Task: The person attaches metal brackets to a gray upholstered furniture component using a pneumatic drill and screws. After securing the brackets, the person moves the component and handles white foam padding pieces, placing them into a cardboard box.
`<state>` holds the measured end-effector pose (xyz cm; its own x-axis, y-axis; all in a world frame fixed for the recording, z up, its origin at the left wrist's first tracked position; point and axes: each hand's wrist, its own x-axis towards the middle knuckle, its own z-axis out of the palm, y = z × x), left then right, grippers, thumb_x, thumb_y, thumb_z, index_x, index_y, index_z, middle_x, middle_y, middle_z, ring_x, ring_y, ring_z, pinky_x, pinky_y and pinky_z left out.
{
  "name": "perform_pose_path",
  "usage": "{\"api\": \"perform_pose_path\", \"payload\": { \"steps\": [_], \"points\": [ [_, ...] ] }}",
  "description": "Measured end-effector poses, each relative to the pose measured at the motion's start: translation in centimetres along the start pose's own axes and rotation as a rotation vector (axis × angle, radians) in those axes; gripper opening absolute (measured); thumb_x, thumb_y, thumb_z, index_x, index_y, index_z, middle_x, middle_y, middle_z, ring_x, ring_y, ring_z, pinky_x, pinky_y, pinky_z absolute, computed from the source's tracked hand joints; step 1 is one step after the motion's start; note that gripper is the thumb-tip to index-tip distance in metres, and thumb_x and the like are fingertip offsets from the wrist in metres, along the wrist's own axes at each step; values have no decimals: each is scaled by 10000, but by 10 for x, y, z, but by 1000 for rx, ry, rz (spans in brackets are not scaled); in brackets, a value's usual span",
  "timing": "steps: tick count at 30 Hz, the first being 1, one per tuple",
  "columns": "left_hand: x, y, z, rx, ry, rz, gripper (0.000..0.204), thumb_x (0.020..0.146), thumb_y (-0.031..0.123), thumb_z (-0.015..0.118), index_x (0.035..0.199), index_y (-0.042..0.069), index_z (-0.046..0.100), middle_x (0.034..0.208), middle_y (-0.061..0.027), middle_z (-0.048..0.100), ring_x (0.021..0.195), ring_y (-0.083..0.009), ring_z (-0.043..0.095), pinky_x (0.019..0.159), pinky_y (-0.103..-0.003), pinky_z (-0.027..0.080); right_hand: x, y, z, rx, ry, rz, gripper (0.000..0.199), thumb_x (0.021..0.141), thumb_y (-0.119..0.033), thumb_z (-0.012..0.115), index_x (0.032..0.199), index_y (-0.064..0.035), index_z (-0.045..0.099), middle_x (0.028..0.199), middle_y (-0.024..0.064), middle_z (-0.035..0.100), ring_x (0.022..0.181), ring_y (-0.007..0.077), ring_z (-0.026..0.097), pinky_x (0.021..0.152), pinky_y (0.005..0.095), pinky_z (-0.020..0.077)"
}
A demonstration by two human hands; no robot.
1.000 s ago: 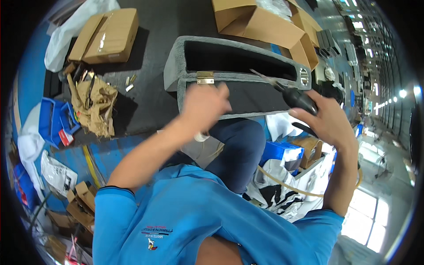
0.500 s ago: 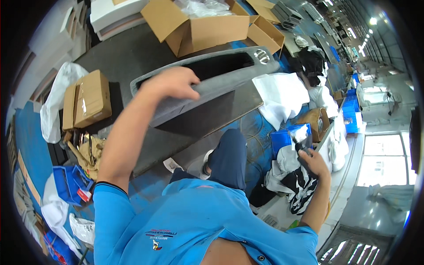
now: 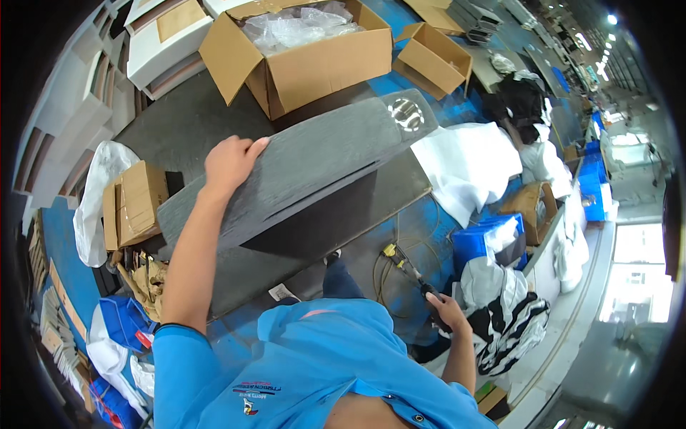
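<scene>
A long grey fabric-covered box (image 3: pixel 307 161) with a shiny round metal cup holder at its right end lies tilted on the dark tabletop. Its grey side is turned up, and a dark slot runs along the near edge. My left hand (image 3: pixel 230 166) grips the far edge toward the left end, thumb on top and fingers partly hidden behind. Off to the right, my right hand (image 3: pixel 449 314) is closed round the black handle of a long thin tool (image 3: pixel 411 270) with a yellow end. The tool points away from me, apart from the box.
An open carton (image 3: pixel 329 68) of clear plastic wrap stands behind the box, beside a smaller open carton (image 3: pixel 433 61). At the left sits a taped carton (image 3: pixel 134 204). White sheeting (image 3: pixel 468 168), a blue bin (image 3: pixel 475 243) and striped cloth (image 3: pixel 511 329) lie to the right.
The box has rolled over so its open, hollow side no longer shows. My left hand has moved left along it. My right hand has come lower and inward, swinging the tool leftward.
</scene>
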<state>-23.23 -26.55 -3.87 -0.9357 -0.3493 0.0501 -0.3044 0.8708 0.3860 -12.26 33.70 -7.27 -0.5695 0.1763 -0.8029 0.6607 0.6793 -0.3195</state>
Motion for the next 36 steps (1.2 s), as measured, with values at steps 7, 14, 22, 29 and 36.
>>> {"api": "perform_pose_path", "payload": {
  "steps": [7,14,22,29,36],
  "points": [
    [-1,11,-2,-11,26,-48,483,980,435,607,789,-3,685,725,-159,531,725,-348,578,652,-449,429,101,-95,-50,417,-154,-344,305,1024,-350,592,968,-51,597,694,50,603,482,133,556,449,286,451],
    [-1,16,9,19,86,-118,429,954,432,634,806,45,745,712,-129,571,720,-336,607,641,-446,461,132,-197,-121,618,-394,-603,737,957,-593,595,1373,7,498,738,112,603,490,188,561,427,293,447],
    [-6,36,12,164,413,21,166,874,270,751,860,105,731,712,-59,584,676,-275,600,596,-418,477,162,-258,-113,610,-672,-612,844,905,-661,624,1417,-17,435,724,92,580,451,169,514,371,284,438],
    [-2,111,25,49,444,78,140,872,258,742,859,124,701,709,-42,582,668,-228,608,586,-383,479,151,-291,-114,601,-709,-648,824,923,-644,610,1407,-8,408,734,87,554,508,161,517,367,269,435],
    [40,67,45,-64,192,-146,392,943,349,642,678,65,689,686,-118,611,692,-336,636,607,-463,494,136,-280,-117,549,-644,-584,902,857,-687,669,1393,4,446,750,108,599,508,179,559,407,297,463]
  ]
}}
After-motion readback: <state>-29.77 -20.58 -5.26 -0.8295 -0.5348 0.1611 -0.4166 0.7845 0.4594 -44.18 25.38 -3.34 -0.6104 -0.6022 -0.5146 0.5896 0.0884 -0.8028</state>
